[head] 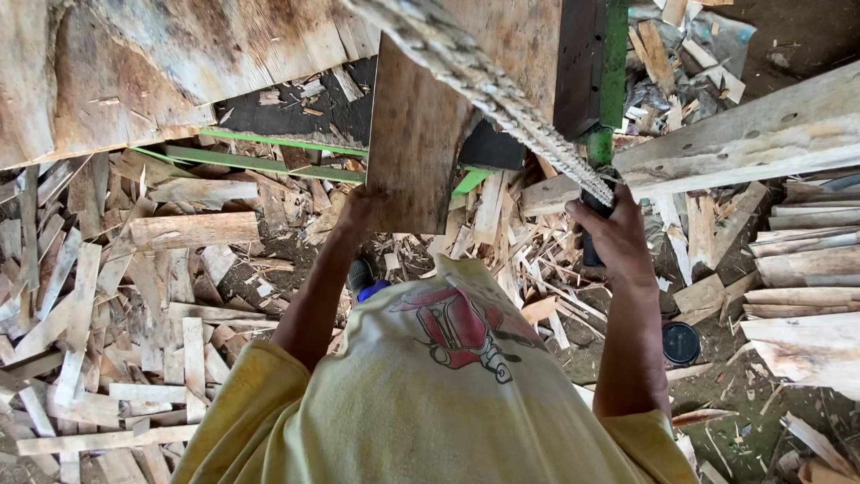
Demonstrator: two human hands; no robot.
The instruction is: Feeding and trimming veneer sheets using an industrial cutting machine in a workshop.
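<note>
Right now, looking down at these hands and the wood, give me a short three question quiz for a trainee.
1. True or false: the left hand holds the thin wooden board by its lower edge.
2. What does the right hand grip? A) dark handle B) round black lid C) thick rope
3. What litters the ground on the left?

Key: 1 true; 2 A; 3 wood offcuts.
</note>
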